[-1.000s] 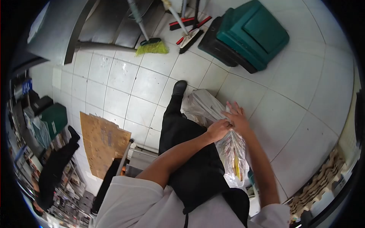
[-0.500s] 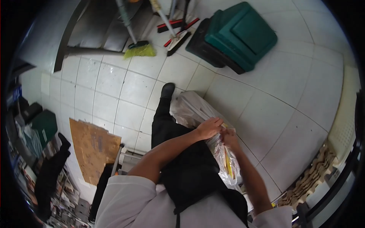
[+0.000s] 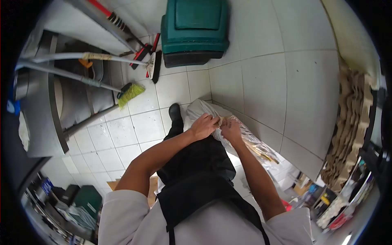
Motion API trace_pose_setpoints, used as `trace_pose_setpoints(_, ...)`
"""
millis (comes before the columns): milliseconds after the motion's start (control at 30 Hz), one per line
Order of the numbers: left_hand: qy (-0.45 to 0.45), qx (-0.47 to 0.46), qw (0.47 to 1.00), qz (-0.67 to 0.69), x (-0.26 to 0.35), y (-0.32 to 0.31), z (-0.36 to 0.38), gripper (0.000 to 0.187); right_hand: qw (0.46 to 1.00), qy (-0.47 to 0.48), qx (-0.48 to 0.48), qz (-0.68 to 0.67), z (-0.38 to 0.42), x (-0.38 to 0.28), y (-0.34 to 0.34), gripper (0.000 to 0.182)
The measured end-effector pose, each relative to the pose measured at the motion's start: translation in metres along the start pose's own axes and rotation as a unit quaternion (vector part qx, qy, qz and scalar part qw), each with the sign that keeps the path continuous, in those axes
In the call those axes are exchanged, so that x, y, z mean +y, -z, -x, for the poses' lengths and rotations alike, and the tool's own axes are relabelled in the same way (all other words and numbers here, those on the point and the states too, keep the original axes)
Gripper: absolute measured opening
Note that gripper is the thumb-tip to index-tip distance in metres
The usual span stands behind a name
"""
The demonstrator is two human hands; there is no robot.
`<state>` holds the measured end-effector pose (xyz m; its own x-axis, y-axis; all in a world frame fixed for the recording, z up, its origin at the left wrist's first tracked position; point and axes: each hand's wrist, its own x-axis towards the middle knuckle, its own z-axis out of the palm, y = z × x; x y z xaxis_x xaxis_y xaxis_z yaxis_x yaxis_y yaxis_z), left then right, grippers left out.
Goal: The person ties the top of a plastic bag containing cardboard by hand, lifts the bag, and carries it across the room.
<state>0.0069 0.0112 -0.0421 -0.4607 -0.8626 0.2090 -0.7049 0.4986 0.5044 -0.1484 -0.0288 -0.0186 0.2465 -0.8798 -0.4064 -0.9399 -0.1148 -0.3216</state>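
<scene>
My left hand [image 3: 205, 126] pinches the gathered plastic at the top of a whitish, translucent plastic bag [image 3: 199, 109]. Close beside it, my right hand [image 3: 231, 130] is closed on the same bunched plastic. From under the right hand, a clear plastic bag [image 3: 255, 143] with yellowish contents trails off to the right; what is inside cannot be made out. Whether the two are one bag or separate is hidden by my fingers. The whitish bag hangs or stands by my leg, near my black shoe [image 3: 174, 110].
A green lidded bin [image 3: 196, 32] stands against the tiled wall ahead. Brooms, one with yellow-green bristles [image 3: 131, 94], lean at the left by a metal unit [image 3: 57, 94]. Stacked egg trays [image 3: 349, 130] are at the right. Another green bin [image 3: 87, 200] stands behind at lower left.
My view has turned right, so the bin and brooms appear further left. Both hands stay close together on the plastic, and the clear bag now stretches out to the right.
</scene>
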Motion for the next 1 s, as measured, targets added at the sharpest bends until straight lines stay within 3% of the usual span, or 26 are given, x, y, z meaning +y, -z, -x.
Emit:
trace_pose_setpoints(33, -0.013, -0.006, 1.0, -0.003, 0.002, 0.002, -0.001, 0.015, 0.981, 0.151, 0.1, 0.072, 0.008, 0.013, -0.018, 0.027)
trace_pose_setpoints(67, 0.0, -0.032, 0.999, -0.018, 0.004, 0.004, -0.001, 0.014, 0.923, 0.297, 0.196, 0.146, 0.013, 0.01, -0.02, 0.028)
trace_pose_setpoints(100, 0.014, -0.059, 0.998, -0.034, 0.004, 0.005, -0.003, 0.014, 0.924, 0.29, 0.204, 0.143, 0.016, 0.009, -0.021, 0.028)
trace_pose_setpoints(133, 0.005, -0.063, 0.997, -0.038, 0.003, 0.005, -0.004, 0.014, 0.982, -0.003, 0.071, -0.174, 0.02, -0.01, -0.006, 0.026)
trace_pose_setpoints(167, -0.011, -0.085, 0.994, -0.063, 0.002, 0.006, -0.005, 0.014, 0.835, -0.29, -0.078, -0.46, 0.024, -0.02, 0.001, 0.025)
trace_pose_setpoints(200, -0.028, -0.104, 0.99, -0.089, 0.0, 0.006, -0.008, 0.015, 0.832, -0.29, -0.072, -0.468, 0.025, -0.021, 0.004, 0.025)
trace_pose_setpoints(267, -0.069, -0.144, 0.982, -0.102, -0.001, 0.011, -0.015, 0.015, 0.911, -0.207, 0.009, -0.358, 0.025, -0.018, 0.004, 0.021)
trace_pose_setpoints(400, -0.146, -0.219, 0.955, -0.136, -0.001, 0.025, -0.029, 0.016, 0.897, -0.196, 0.04, -0.393, 0.025, -0.01, -0.008, 0.018)
trace_pose_setpoints(433, -0.151, -0.222, 0.953, -0.137, -0.001, 0.023, -0.03, 0.016, 0.932, -0.141, 0.046, -0.33, 0.026, -0.009, -0.006, 0.02)
trace_pose_setpoints(467, -0.108, -0.242, 0.959, -0.102, -0.001, 0.022, -0.03, 0.015, 0.959, -0.085, 0.052, -0.264, 0.026, -0.009, -0.005, 0.021)
trace_pose_setpoints(500, -0.065, -0.261, 0.961, -0.067, -0.001, 0.02, -0.032, 0.014, 0.958, -0.088, 0.056, -0.268, 0.028, -0.009, -0.004, 0.021)
trace_pose_setpoints(533, -0.071, -0.264, 0.959, -0.069, -0.001, 0.018, -0.032, 0.014, 0.926, -0.168, -0.038, -0.337, 0.031, -0.012, 0.001, 0.021)
trace_pose_setpoints(567, -0.009, -0.25, 0.968, 0.008, -0.001, 0.017, -0.032, 0.013, 0.875, -0.242, -0.131, -0.4, 0.032, -0.016, 0.004, 0.022)
trace_pose_setpoints(600, 0.054, -0.234, 0.967, 0.085, -0.001, 0.015, -0.032, 0.014, 0.873, -0.243, -0.127, -0.404, 0.033, -0.02, 0.003, 0.022)
trace_pose_setpoints(633, 0.05, -0.237, 0.967, 0.083, 0.002, 0.019, -0.033, 0.014, 0.836, -0.265, -0.114, -0.467, 0.036, -0.023, 0.0, 0.023)
trace_pose_setpoints(667, 0.14, -0.237, 0.95, 0.149, 0.005, 0.022, -0.033, 0.014, 0.793, -0.287, -0.1, -0.528, 0.039, -0.026, -0.003, 0.025)
trace_pose_setpoints(700, 0.229, -0.233, 0.921, 0.212, 0.007, 0.026, -0.034, 0.014, 0.791, -0.287, -0.099, -0.531, 0.041, -0.029, -0.007, 0.025)
trace_pose_setpoints(733, 0.227, -0.237, 0.921, 0.21, 0.005, 0.021, -0.033, 0.014, 0.804, -0.272, -0.058, -0.525, 0.044, -0.031, -0.01, 0.025)
trace_pose_setpoints(800, 0.341, -0.252, 0.834, 0.352, 0.0, 0.012, -0.029, 0.017, 0.814, -0.258, -0.016, -0.52, 0.048, -0.033, -0.014, 0.025)
trace_pose_setpoints(833, 0.341, -0.255, 0.834, 0.351, -0.001, 0.008, -0.026, 0.017, 0.832, -0.234, 0.017, -0.502, 0.049, -0.031, -0.019, 0.023)
trace_pose_setpoints(900, 0.419, -0.23, 0.733, 0.484, -0.004, -0.002, -0.02, 0.02, 0.848, -0.209, 0.052, -0.485, 0.048, -0.027, -0.028, 0.022)
trace_pose_setpoints(967, 0.435, -0.218, 0.73, 0.48, 0.003, 0.007, -0.023, 0.02, 0.898, -0.113, 0.102, -0.413, 0.049, -0.022, -0.038, 0.017)
trace_pose_setpoints(1000, 0.451, -0.203, 0.726, 0.479, 0.007, 0.011, -0.026, 0.019, 0.896, -0.116, 0.103, -0.415, 0.05, -0.02, -0.044, 0.017)
